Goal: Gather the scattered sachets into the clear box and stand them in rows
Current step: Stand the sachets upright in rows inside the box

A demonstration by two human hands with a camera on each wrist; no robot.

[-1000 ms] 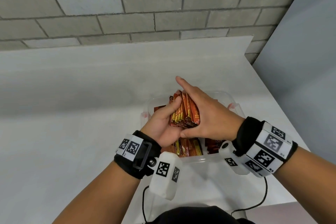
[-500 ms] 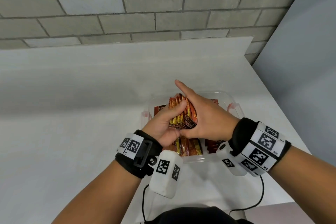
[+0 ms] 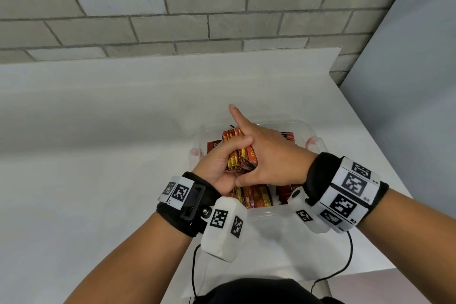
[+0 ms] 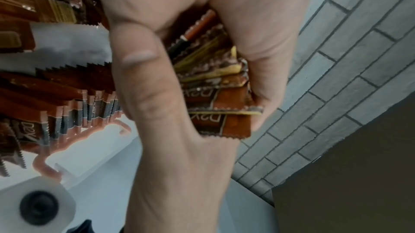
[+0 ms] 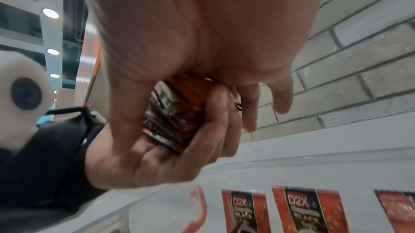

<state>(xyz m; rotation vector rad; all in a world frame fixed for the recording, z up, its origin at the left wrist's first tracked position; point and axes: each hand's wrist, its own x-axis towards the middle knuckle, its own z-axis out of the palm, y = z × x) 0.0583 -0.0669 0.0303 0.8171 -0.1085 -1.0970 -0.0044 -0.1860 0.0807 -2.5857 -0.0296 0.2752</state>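
Bundle of sachets (image 3: 240, 155) held above the clear box (image 3: 313, 136), clamped between both hands. Left hand (image 3: 217, 168) curled round the bundle from the left, thumb across the near face, fingertips wrapped to the far side. Right hand (image 3: 269, 160) pressed against the right face, thumb under the near end touching the left palm; index finger straight, pointing away toward the brick wall (image 3: 172, 7); remaining fingers hidden in the head view, partly curled in the right wrist view. Long axis of the bundle running near to far and tilted, far ends raised, near ends low by the palms. Sachets red-brown with yellow bands, stacked face to face, serrated ends roughly aligned in the left wrist view (image 4: 215, 84).

Box near the right edge of the white tabletop (image 3: 98, 155), close to the front edge, red latches (image 3: 311, 142) on its left and right ends. Inside: row of sachets (image 4: 74, 110) standing on edge, serrated tops up; further sachets (image 5: 310, 208) against the clear wall, faces outward, print upright. Wrist cameras (image 3: 223, 228) with marker tags strapped on both forearms.
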